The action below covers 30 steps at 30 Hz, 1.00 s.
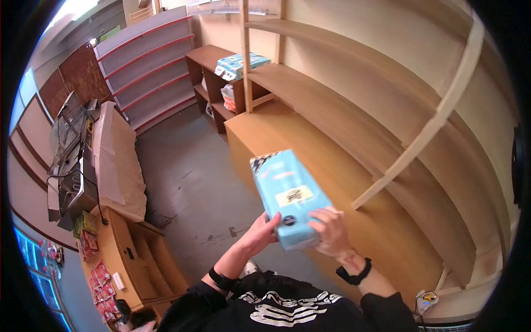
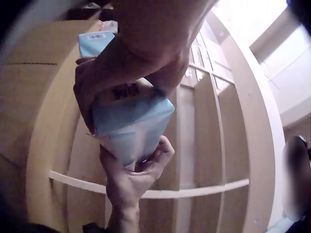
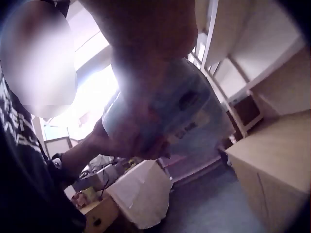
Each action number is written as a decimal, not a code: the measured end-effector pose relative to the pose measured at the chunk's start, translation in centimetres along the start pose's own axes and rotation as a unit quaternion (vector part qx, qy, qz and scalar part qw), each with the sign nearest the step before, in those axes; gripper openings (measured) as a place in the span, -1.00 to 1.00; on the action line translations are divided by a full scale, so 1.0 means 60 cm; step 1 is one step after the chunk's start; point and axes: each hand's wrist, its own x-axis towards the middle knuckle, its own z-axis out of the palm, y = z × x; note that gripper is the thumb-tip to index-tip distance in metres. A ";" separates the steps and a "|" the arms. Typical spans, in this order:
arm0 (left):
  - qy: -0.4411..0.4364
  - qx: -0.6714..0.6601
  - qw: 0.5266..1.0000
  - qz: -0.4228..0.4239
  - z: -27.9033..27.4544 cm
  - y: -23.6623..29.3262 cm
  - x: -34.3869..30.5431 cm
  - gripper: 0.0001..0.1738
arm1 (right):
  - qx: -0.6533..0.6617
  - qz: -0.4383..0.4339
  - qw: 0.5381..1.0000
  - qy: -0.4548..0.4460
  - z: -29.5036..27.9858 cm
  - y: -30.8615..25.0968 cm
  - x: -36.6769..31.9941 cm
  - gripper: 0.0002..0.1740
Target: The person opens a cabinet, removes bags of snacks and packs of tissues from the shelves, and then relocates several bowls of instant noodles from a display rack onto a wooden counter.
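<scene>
A light-blue oblong package (image 1: 301, 217) with a pale label and a dark patterned top corner is held tilted in front of the body. My left hand (image 1: 261, 232) grips its lower left side, thumb along the edge. On the opposite side my right hand (image 1: 332, 229) holds it, fingers bent over the printed face. The left wrist view shows the folded end of the package (image 2: 133, 138) between both hands. Seen from the right wrist, the package (image 3: 204, 114) is blurred and partly hidden by the forearm.
A wooden cabinet (image 1: 265, 124) with open shelves (image 1: 332, 113) above runs along the right. Farther back, similar blue packs (image 1: 243, 65) lie on a brown shelf unit (image 1: 207, 55). Left of the grey floor (image 1: 177, 166) stand a cloth-covered counter (image 1: 116, 160) and a wooden cupboard (image 1: 119, 243).
</scene>
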 end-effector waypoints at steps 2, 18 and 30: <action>0.110 -0.048 0.986 -0.119 -0.084 0.006 -0.015 -0.26 | 0.031 -0.040 0.989 -0.140 0.099 -0.015 0.041 -0.22; 0.224 -0.048 0.973 0.006 -0.543 0.242 0.010 -0.20 | 0.597 0.474 0.482 -0.431 0.625 0.095 0.362 0.00; 0.372 -0.056 0.923 0.079 -0.819 0.540 0.133 -0.35 | 0.627 0.281 0.616 -0.384 0.954 0.141 0.747 -0.09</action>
